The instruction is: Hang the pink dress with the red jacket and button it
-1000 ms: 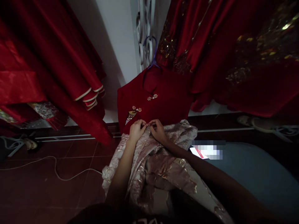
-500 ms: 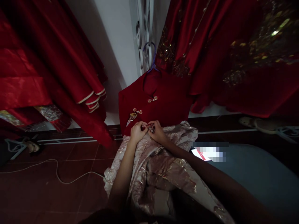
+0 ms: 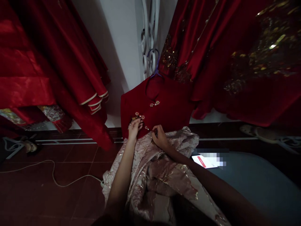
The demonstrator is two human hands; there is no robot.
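Note:
A red sleeveless-looking garment [image 3: 174,100] hangs on a purple hanger [image 3: 157,64]. Beaded flower fasteners [image 3: 155,104] run diagonally across its front. My left hand [image 3: 134,128] lies over the garment's left side, fingers stretched toward a second beaded fastener [image 3: 140,115], partly covering a gold ornament there. Low on the front, my right hand [image 3: 160,137] has its fingers curled and pinched at a dark beaded fastener, most of which they hide. Just left of those fingers shows a small beaded flower [image 3: 147,128]. Shiny pink patterned fabric [image 3: 141,163] lies under both forearms.
Red garments hang at the left [image 3: 77,78] and right [image 3: 211,78], the right one with gold sequins. A lit phone [image 3: 204,161] rests on a grey-blue seat [image 3: 254,175]. White scrolled metalwork [image 3: 150,31] stands behind the hanger. A pale cable [image 3: 70,183] crosses the tiled floor.
My hands have come apart. The left one moved up and left to the gold ornament; the right one stays low on the garment, and a small beaded flower now shows between them.

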